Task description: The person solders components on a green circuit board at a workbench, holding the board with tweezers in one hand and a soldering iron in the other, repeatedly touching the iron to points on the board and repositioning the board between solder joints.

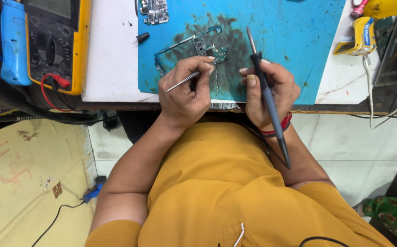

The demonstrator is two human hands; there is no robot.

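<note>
Near the tabletop's front edge, my left hand pinches tweezers steadying the circuit board while my right hand grips the soldering iron closed, tip kept light.

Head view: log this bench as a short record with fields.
left hand: left hand pinches tweezers, tips at the circuit board
right hand: right hand grips a soldering iron, tip pointing away over the mat
work surface: blue mat, dark-stained around the board, on a white bench
second board: smaller board at the mat's far edge
left of mat: yellow multimeter with a red lead
right of mat: yellow device
clothing: orange shirt
</note>
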